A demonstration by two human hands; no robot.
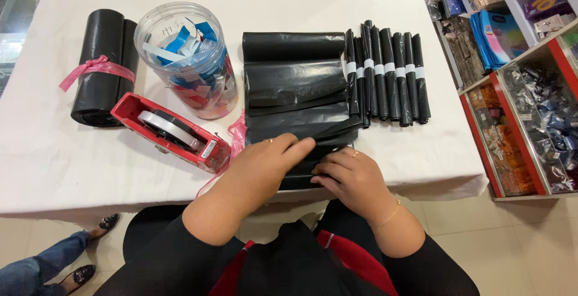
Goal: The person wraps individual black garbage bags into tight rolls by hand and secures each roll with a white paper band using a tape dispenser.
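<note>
— What do the hands have in the head view?

— Both press on a folded strip of glossy black plastic bags point(295, 91) at frame centre on the white-clothed counter point(54, 157). The left hand point(265, 166) lies flat, fingers spread over its near end; the right hand point(349, 175) pinches the crinkled near edge.

— Around it?

— Slim black bag rolls with white bands point(388, 76) lie just right; a red tape dispenser point(171, 132) and clear plastic jar of paper slips point(189, 58) sit left.

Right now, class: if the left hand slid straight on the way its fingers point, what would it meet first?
The left hand points right across the black plastic sheet, so it would probably meet the right hand first, near its fingertips, though depth is unclear.
</note>
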